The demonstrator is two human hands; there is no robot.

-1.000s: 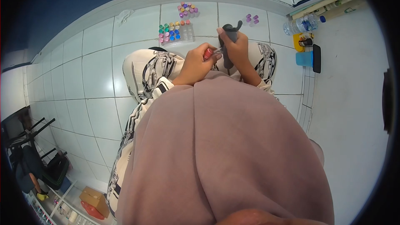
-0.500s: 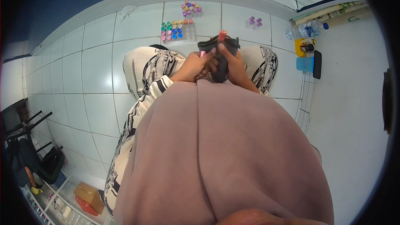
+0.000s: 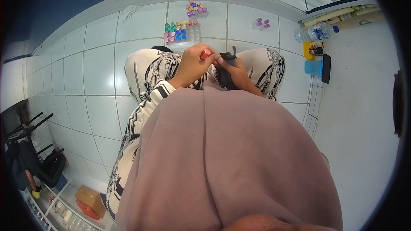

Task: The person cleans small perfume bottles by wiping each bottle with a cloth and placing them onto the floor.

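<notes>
My left hand [image 3: 191,64] is closed around a small red-capped bottle [image 3: 206,54], its cap pointing up and forward. The fingertips meet my right hand [image 3: 240,75], which grips a dark, limp pouch [image 3: 226,73] above my lap. A bit of red also shows between the hands, too small to make out. Beyond my knees sits a clear plastic tray [image 3: 194,31], partly filled with small bottles in rows with green, blue, pink and orange caps. Behind it stands a cluster of mixed-colour bottles [image 3: 197,9]. Several purple-capped bottles [image 3: 263,23] stand apart, further right.
Along the right wall lie a water bottle [image 3: 314,31], a yellow item [image 3: 308,50] and a blue container [image 3: 313,66]. Crumpled clear plastic [image 3: 130,13] lies on the tiles. At the lower left are a dark chair [image 3: 45,162] and a cardboard box [image 3: 91,199].
My left hand has moved forward and left, and now holds the red-capped bottle away from the pouch. The pouch, earlier spread wide between both hands, hangs narrower in my right hand.
</notes>
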